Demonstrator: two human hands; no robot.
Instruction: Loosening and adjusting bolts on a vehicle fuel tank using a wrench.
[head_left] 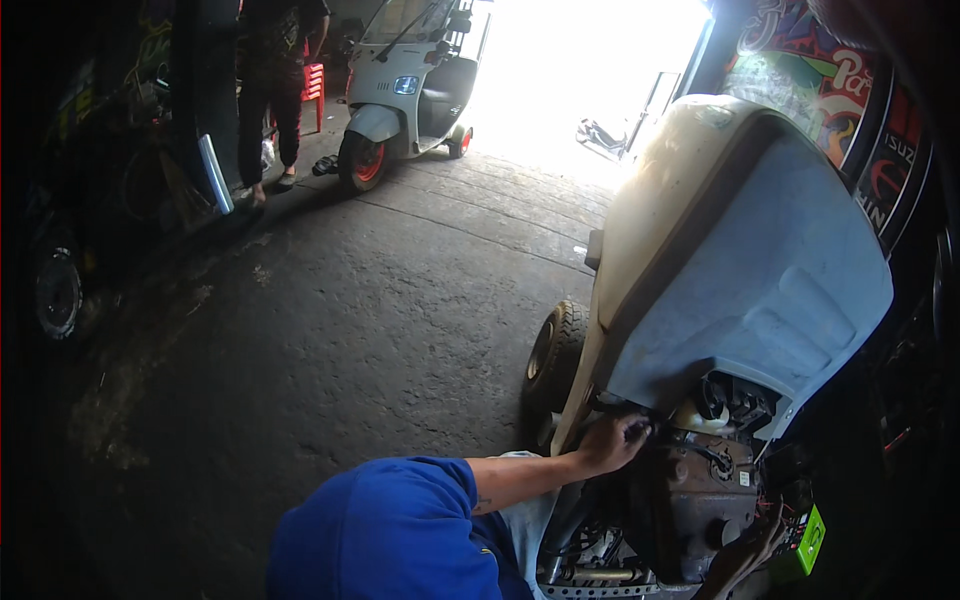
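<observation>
My left hand (615,445) reaches into the opening under a raised pale body panel (750,270). Its fingers are curled on a small dark part that I cannot make out, beside a cream plastic container (700,414). Below it is a rusty brown metal tank (690,490) with a fitting and dark hose on top. My right hand (755,540) is low at the tank's right side, near thin wires and a bright green boxed device (812,540); its fingertips are too dark to make out.
A tyre (555,355) stands left of the panel on the concrete floor (350,330). A white three-wheeled scooter (400,110) stands at the back, near a person (275,100) and a red chair (314,95). A painted board (790,80) is at upper right, beside a bright doorway.
</observation>
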